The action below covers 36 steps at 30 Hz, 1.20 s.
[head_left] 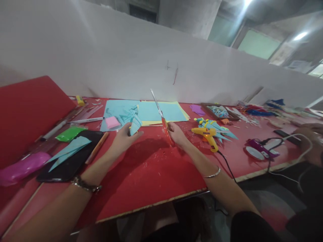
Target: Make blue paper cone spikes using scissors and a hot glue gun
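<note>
My left hand (125, 136) is closed around a folded piece of light blue paper (136, 125), pinched near the thumb. In my right hand (176, 133) is a pair of scissors (165, 126) with orange handles, blades pointing up and away; the blades look closed together. A gap of red tabletop separates the two hands. Behind them lie blue and yellow paper sheets (161, 111), and another blue sheet (108, 109) with blue paper scraps on it. A pink pad (112, 122) rests close to my left hand.
Right of my right hand sit a yellow glue gun (207, 135) with a cord and blue paper shapes (227, 133). At left, cut blue paper (72, 148) lies on a black phone-like slab (75, 168), near a green packet (70, 133). A person's hand (309, 134) is at far right.
</note>
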Each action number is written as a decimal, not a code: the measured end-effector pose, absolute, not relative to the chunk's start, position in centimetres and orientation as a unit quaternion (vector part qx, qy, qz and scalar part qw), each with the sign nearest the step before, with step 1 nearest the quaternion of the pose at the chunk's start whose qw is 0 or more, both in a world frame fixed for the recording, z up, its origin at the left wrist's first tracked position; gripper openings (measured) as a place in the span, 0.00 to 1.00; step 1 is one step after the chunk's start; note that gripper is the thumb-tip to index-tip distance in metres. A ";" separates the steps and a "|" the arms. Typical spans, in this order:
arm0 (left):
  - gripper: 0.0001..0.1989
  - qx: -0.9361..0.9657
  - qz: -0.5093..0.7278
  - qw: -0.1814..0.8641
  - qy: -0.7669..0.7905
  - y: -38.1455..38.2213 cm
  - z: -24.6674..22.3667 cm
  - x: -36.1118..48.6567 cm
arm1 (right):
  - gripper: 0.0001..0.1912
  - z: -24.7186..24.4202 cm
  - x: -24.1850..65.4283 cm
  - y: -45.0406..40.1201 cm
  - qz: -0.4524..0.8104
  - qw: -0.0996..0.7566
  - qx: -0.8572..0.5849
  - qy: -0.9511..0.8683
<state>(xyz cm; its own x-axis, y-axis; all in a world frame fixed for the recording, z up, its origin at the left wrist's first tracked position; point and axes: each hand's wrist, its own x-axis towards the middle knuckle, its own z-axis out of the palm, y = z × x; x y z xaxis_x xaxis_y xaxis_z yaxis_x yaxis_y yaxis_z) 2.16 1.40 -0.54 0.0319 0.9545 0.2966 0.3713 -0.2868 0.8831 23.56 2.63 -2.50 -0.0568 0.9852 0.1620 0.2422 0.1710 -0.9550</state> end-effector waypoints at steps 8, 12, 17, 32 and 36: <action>0.14 0.587 0.497 0.432 0.471 1.3 -0.3 2.2 | 0.22 -0.3 23.4 0.0 0.390 0.421 -0.488 -0.658; 0.14 0.574 0.536 0.421 0.455 0.9 0.1 2.4 | 0.19 0.8 23.5 -1.4 0.362 0.384 -0.461 -0.713; 0.15 0.474 0.604 0.480 0.425 1.3 -0.2 2.4 | 0.22 0.7 23.9 -1.0 0.233 0.328 -0.523 -0.752; 0.06 0.412 0.633 0.493 0.432 1.6 0.0 2.0 | 0.17 0.0 23.9 -0.6 0.150 0.228 -0.561 -0.782; 0.08 0.488 0.614 0.415 0.462 1.4 -0.3 2.0 | 0.17 0.1 23.7 -0.8 0.175 0.226 -0.553 -0.783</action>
